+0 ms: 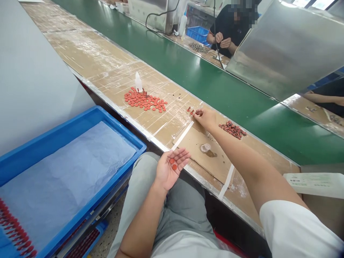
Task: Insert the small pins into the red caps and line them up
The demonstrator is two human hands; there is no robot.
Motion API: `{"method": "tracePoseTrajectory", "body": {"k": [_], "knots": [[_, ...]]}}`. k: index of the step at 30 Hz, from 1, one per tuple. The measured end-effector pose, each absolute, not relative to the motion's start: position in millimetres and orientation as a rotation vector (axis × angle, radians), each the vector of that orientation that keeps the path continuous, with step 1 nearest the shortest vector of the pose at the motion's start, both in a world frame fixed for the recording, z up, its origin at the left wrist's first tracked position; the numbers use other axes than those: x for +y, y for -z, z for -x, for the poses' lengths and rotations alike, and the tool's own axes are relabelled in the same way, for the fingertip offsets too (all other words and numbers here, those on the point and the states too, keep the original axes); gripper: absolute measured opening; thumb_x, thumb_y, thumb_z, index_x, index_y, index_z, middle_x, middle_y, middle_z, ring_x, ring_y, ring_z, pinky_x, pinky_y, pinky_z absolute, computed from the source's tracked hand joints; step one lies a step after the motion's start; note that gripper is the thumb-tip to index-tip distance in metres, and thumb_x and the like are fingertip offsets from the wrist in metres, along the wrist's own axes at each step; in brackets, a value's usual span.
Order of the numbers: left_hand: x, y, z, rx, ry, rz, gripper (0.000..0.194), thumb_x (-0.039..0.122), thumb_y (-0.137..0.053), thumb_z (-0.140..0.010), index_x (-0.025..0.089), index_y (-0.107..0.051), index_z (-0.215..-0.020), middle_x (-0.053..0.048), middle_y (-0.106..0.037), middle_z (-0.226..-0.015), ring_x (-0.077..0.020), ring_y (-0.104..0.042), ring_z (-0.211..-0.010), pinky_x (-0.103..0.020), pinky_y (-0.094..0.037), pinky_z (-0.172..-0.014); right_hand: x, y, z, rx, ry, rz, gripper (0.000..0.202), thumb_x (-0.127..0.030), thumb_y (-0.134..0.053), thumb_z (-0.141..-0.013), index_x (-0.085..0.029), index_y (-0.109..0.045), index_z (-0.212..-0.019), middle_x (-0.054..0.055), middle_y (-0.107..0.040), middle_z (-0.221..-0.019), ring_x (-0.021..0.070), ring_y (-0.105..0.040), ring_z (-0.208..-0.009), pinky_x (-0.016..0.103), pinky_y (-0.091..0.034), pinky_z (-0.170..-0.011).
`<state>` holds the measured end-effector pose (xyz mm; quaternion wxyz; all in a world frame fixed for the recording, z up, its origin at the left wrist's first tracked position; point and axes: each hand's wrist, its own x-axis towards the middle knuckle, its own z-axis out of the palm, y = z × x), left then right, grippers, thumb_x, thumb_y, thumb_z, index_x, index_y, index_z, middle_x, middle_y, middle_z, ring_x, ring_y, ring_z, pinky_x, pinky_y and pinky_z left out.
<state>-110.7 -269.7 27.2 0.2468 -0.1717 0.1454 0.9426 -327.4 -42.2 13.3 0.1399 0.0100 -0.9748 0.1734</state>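
Note:
My left hand (170, 170) is palm up with its fingers stretched out, holding two flat red discs (174, 167) on the palm. Over the bench my right hand (204, 117) is closed in a pinch at a small red-and-dark piece, mostly hidden by the fingertips. Just left of those fingertips stand a few small red-and-dark pieces on red discs (189, 109). Beyond my left hand lies a spread of red discs (145, 100), with a white dropper bottle (138, 82) upright at its back edge. A pile of small red-and-dark pieces (233, 129) is right of my right hand.
A small clear cup (205, 147) and a wet brown patch are on a cardboard sheet (188, 143). A lined blue tray (102, 114) stands at left, with rows of red pieces in its corner. Behind the bench runs a green belt (172, 84); a person works across it.

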Motion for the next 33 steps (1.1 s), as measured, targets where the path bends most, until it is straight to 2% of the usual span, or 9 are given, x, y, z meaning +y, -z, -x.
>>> {"method": "tracePoseTrajectory", "body": {"k": [9, 12, 15, 17, 19, 24, 27, 30, 33], "knots": [[-270, -24, 110, 0.36, -2.596, 0.408, 0.045, 0.034, -0.049, -0.086, 0.002, -0.066, -0.112, -0.021, -0.067, -0.118, -0.0283, -0.062, -0.115, -0.034, -0.05, -0.097, -55, -47, 300, -2.741, -0.551, -0.005, 0.025, -0.033, -0.064, -0.078, -0.017, -0.071, -0.096, 0.006, -0.074, -0.089, 0.0215, -0.069, -0.08, 0.035, -0.051, -0.081], [-270, -25, 110, 0.293, -2.604, 0.402, 0.049, 0.037, -0.048, -0.086, 0.001, -0.062, -0.117, -0.023, -0.061, -0.127, -0.0309, -0.056, -0.123, -0.038, -0.046, -0.103, -72, -75, 248, -2.664, -0.64, -0.323, 0.022, -0.036, -0.06, -0.083, -0.021, -0.072, -0.094, 0.004, -0.074, -0.087, 0.0174, -0.067, -0.073, 0.031, -0.051, -0.075], [-270, -25, 109, 0.268, -2.626, 0.414, 0.049, 0.038, -0.048, -0.086, 0.003, -0.062, -0.118, -0.023, -0.061, -0.127, -0.0302, -0.056, -0.122, -0.04, -0.045, -0.103, -92, -92, 182, -2.616, -0.806, -0.9, 0.018, -0.033, -0.065, -0.083, -0.022, -0.072, -0.095, 0.004, -0.073, -0.085, 0.0145, -0.064, -0.07, 0.028, -0.05, -0.07], [-270, -25, 108, 0.279, -2.636, 0.413, 0.046, 0.038, -0.047, -0.087, 0.006, -0.062, -0.116, -0.021, -0.063, -0.124, -0.0286, -0.058, -0.12, -0.039, -0.046, -0.101, -104, -91, 143, -2.589, -0.823, -1.25, 0.018, -0.031, -0.069, -0.082, -0.022, -0.071, -0.098, 0.005, -0.074, -0.086, 0.016, -0.065, -0.074, 0.03, -0.049, -0.072], [-269, -26, 107, 0.291, -2.628, 0.399, 0.045, 0.038, -0.047, -0.087, 0.007, -0.063, -0.115, -0.02, -0.064, -0.123, -0.0276, -0.059, -0.12, -0.037, -0.046, -0.102, -111, -82, 118, -2.6, -0.775, -1.328, 0.021, -0.031, -0.068, -0.083, -0.026, -0.071, -0.103, 0.005, -0.074, -0.089, 0.0186, -0.066, -0.081, 0.033, -0.048, -0.074], [-264, -29, 101, 0.368, -2.647, 0.403, 0.044, 0.037, -0.047, -0.087, 0.006, -0.063, -0.112, -0.019, -0.066, -0.12, -0.0274, -0.059, -0.119, -0.039, -0.043, -0.105, -113, -53, 97, -2.699, -0.787, -1.181, 0.026, -0.032, -0.065, -0.085, -0.032, -0.069, -0.111, 0.003, -0.074, -0.097, 0.0204, -0.069, -0.086, 0.035, -0.048, -0.075], [-261, -31, 98, 0.384, -2.65, 0.369, 0.043, 0.036, -0.047, -0.086, 0.006, -0.064, -0.112, -0.02, -0.065, -0.122, -0.028, -0.058, -0.12, -0.04, -0.042, -0.105, -110, -47, 93, -2.729, -0.928, -0.996, 0.025, -0.03, -0.067, -0.083, -0.033, -0.071, -0.108, 0.002, -0.075, -0.096, 0.0202, -0.07, -0.082, 0.036, -0.049, -0.074], [-258, -32, 96, 0.379, -2.63, 0.301, 0.042, 0.035, -0.047, -0.087, 0.006, -0.065, -0.11, -0.019, -0.065, -0.121, -0.0278, -0.059, -0.119, -0.037, -0.045, -0.101, -110, -49, 84, -2.727, -1.272, -0.566, 0.019, -0.034, -0.073, -0.078, -0.032, -0.075, -0.097, 0.002, -0.076, -0.087, 0.0198, -0.068, -0.068, 0.037, -0.052, -0.068], [-256, -30, 93, 0.436, -2.625, 0.276, 0.035, 0.029, -0.05, -0.086, 0.009, -0.067, -0.109, -0.015, -0.069, -0.113, -0.0225, -0.064, -0.109, -0.029, -0.05, -0.088, -111, -53, 75, -2.589, -1.882, -0.018, 0.024, -0.037, -0.079, -0.071, -0.027, -0.075, -0.092, 0.004, -0.076, -0.087, 0.0217, -0.07, -0.071, 0.037, -0.056, -0.067]]}}
